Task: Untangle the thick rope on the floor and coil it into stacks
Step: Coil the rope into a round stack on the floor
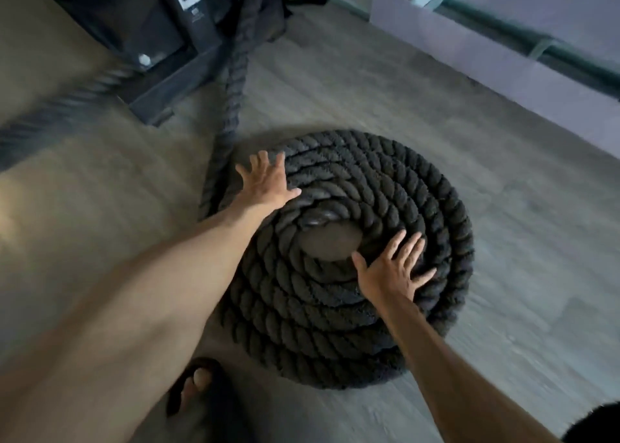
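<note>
While rope coil (345, 258) lies on floor (503, 241), both hands' fingers (407, 244) rest spread on top.

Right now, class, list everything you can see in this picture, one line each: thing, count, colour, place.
Rope coil: one, black, stacked rings on the floor at centre.
Loose rope length: one, black, running from the coil's far left side up to the rig.
Equipment base: one, black with white lettering, top left.
Floor: grey wood-look.
Pipe: one, dark, along the wall, top right.
Sandal: one, black, on a foot, bottom.
Left hand: open, flat on the coil's far left edge.
Right hand: open, flat beside the centre hole.
</note>
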{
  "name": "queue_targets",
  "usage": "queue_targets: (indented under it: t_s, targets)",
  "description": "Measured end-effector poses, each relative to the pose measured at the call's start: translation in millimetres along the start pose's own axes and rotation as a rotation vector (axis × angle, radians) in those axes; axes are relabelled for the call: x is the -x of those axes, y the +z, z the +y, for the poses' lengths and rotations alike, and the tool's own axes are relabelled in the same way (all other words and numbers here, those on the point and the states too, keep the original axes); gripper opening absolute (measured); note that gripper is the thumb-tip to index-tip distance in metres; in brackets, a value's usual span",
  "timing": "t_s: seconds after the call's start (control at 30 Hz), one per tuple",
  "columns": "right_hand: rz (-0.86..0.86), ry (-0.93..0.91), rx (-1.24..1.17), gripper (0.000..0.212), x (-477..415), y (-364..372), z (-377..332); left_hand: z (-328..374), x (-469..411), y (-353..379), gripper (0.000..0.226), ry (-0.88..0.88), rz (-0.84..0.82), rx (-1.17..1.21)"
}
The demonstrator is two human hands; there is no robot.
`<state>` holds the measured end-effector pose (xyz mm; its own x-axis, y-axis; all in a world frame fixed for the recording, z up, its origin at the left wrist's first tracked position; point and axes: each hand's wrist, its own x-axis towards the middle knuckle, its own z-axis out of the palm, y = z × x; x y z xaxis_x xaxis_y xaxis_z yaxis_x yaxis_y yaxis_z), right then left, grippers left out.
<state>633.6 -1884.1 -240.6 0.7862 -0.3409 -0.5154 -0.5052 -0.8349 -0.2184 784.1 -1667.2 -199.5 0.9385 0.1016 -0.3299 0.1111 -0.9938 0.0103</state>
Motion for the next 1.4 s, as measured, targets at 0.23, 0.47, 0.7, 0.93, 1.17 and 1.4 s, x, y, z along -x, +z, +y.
queue_targets:
  t_s: [0.23,0.47,0.7,0.93,1.17,1.4]
  targets:
    - [-0.076,0.067,0.098,0.110,-0.4,-10.8,-16.3,22.3,-80.9,-36.7,0.126,0.247,-0.220,-0.033]
    - [-0.075,0.057,0.077,0.101,-17.0,-7.2,-20.2,-11.5,-97.9,3.4,0.113,0.320,-0.043,0.166]
    - [-0.054,-0.141,0.152,0.099,-107.8,-53.3,-39.1,-21.0,-125.7,7.5,0.105,0.128,0.098,0.238]
    - [-0.149,-0.370,0.306,0.099,-257.0,-138.0,-103.6,-21.7,-166.5,-4.6,0.105,-0.022,0.248,0.069]
    - [-0.063,-0.445,0.410,0.079,-361.6,-189.6,-175.0,15.9,-190.3,5.0,0.101,-0.224,0.342,0.127]
    - [-0.072,-0.488,0.506,0.078,-390.4,-201.5,-188.8,30.3,-194.0,14.2,0.087,-0.263,0.476,0.144]
